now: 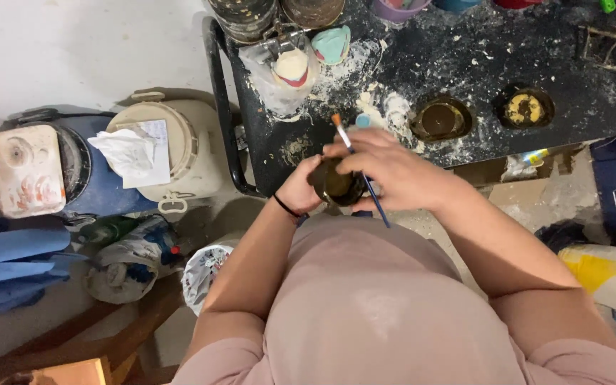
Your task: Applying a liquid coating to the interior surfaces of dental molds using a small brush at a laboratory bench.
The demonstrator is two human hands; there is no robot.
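round dk-brown clay cup (336, 184), ctr | thin blue-handled brush, orange tip (354, 153) | black worktable, white-speckled (572, 107), upper rt | cream plastic drum (187, 146), left

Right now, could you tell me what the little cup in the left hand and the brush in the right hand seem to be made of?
The small cup looks like dark, glossy moulded rubber or glazed clay; its sheen leaves that open. The brush has a thin blue handle, likely painted wood or plastic, with an orange tip.

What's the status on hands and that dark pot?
Left hand cups small dark round pot. Right hand grips thin blue-handled paintbrush over it. Nothing in the way.
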